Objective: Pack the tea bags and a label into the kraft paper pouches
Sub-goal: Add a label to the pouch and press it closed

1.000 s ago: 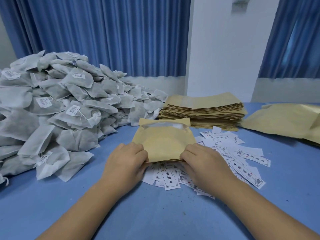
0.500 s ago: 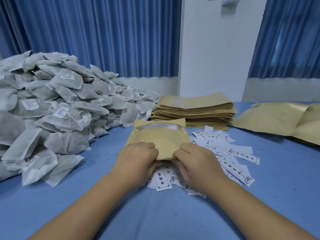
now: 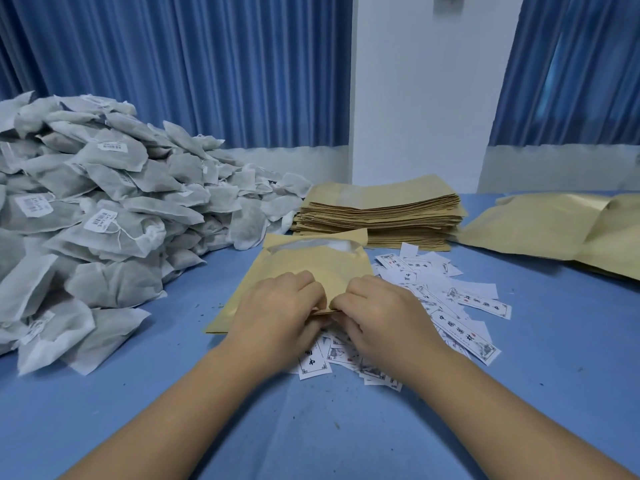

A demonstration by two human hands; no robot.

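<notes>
A kraft paper pouch [image 3: 308,259] with a clear window lies on the blue table in front of me. My left hand [image 3: 277,311] and my right hand [image 3: 384,315] both pinch its near edge, fingertips almost meeting at the middle. Under and to the right of my hands lie several white printed labels [image 3: 460,329]. A big heap of grey-white tea bags [image 3: 104,209] fills the left side. What the pouch holds inside is not visible.
A tall stack of flat kraft pouches [image 3: 381,216] stands behind the held pouch. More kraft pouches [image 3: 540,226] lie at the far right. Blue curtains and a white wall close off the back. Bare blue table [image 3: 104,410] lies near me.
My two hands have slid together along the pouch's near edge, from its corners to its middle. The camera has turned slightly to the right.
</notes>
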